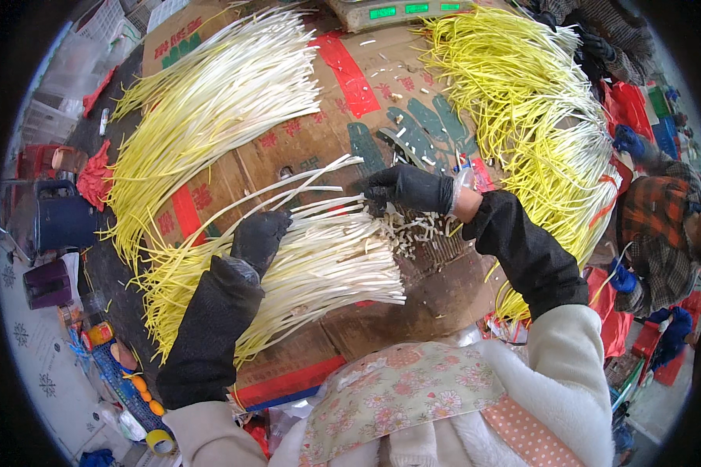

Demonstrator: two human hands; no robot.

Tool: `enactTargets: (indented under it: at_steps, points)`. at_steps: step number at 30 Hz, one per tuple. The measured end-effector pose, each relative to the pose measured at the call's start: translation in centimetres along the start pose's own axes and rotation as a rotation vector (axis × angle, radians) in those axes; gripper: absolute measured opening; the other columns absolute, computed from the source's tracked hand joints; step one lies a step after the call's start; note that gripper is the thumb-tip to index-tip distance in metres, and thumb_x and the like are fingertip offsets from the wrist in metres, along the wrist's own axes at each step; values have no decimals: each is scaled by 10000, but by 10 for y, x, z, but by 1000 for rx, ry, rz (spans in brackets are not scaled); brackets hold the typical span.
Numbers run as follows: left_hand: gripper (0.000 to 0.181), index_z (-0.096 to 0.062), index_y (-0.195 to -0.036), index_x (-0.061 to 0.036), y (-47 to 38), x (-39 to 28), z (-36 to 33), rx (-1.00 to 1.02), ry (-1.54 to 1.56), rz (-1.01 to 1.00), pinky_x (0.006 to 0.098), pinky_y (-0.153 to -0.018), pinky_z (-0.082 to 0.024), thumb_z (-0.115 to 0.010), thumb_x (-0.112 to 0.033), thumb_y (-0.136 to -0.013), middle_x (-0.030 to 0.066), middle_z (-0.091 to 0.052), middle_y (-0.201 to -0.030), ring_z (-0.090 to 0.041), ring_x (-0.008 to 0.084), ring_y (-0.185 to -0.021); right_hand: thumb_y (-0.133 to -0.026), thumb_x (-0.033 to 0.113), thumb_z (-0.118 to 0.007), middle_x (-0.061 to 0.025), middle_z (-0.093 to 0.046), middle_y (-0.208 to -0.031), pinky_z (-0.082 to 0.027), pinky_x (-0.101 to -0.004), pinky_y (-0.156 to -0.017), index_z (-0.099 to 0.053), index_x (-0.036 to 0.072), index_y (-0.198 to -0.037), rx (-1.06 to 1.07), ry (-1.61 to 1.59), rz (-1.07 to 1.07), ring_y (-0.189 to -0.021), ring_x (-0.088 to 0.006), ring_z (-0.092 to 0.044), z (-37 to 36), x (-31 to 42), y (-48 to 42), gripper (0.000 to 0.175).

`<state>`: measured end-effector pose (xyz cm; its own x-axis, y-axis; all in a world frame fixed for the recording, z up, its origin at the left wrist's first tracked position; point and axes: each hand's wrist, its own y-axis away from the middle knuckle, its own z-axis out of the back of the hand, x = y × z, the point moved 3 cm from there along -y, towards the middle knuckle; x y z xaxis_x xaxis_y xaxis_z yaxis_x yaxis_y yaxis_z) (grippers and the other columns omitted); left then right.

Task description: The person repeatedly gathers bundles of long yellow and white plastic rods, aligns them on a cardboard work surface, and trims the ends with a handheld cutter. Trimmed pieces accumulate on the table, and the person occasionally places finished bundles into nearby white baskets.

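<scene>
My left hand (pixel 260 242), in a black glove, lies with bent fingers on the near pile of blanched yellow chives (pixel 333 257). Its fingertips are hidden, so whether it grips any stalks cannot be told. My right hand (pixel 412 190), also black-gloved, hovers with curled fingers by the pile's white cut ends. Whatever is between those fingers does not show clearly. A few loose stalks (pixel 304 184) slant above the pile towards it. Short white trimmings (pixel 412 230) lie scattered below my right hand. Just beyond it rests a knife-like tool (pixel 400 146), partly hidden.
A larger chive bundle (pixel 233 87) lies at the far left of the cardboard-covered table (pixel 350 327). Yellow chives (pixel 526 117) are heaped along the right side. At the back stands a digital scale (pixel 374 20). Co-workers (pixel 657 216) sit along the right edge.
</scene>
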<state>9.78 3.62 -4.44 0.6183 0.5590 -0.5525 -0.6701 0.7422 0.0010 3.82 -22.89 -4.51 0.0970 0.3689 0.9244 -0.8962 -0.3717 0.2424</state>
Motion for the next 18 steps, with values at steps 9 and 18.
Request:
enactTargets:
  at_steps: [9, 18]
  points:
    - [179, -622, -855, -73, 2, 14, -4, 11, -205, -16, 421, -582, -446, -506, -209, -844, 144, -591, -704, -572, 332, -647, -869, 255, -539, -82, -613, -675, -438, -310, -585, -630, -13, -903, -628, -146, -280, -581, -150, -533, 15, -18, 23, 285]
    - [333, -578, -1054, -97, -16, -16, 22, -33, -462, 62, 411, -783, -411, -619, -217, -747, 130, -588, -933, -548, 302, -868, -863, 158, -539, -36, -642, -847, -454, -197, -624, -591, 6, -1054, -498, -288, -35, -737, -80, -586, 29, 11, 84, 249]
